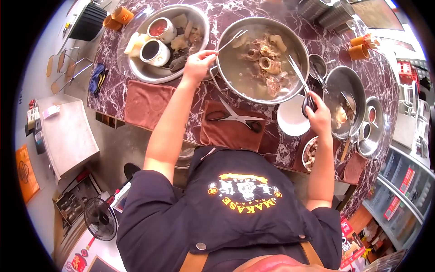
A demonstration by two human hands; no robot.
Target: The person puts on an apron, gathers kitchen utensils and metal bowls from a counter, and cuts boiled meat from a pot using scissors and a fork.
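My left hand (198, 68) is closed on the twisted handle of a thin metal fork (232, 41), whose prongs hang over the left side of a large steel pot (218, 68). In the pot, pieces of meat on the bone (270, 65) sit in cloudy broth. My right hand (320, 115) grips the black handles of a pair of scissors (299, 75). Their long blades point up over the pot's right side, near the meat. A white plate (292, 119) lies below the pot, by my right hand. Another pair of scissors (235, 117) rests open on a brown cloth (210, 136).
To the left, a large steel basin (131, 68) holds meat pieces and two sauce containers. On the right are a steel pan (333, 93) with a ladle, a smaller bowl (375, 141) with sauces, and a bowl of pieces (309, 154). Toothpick cups (359, 51) stand at the far right.
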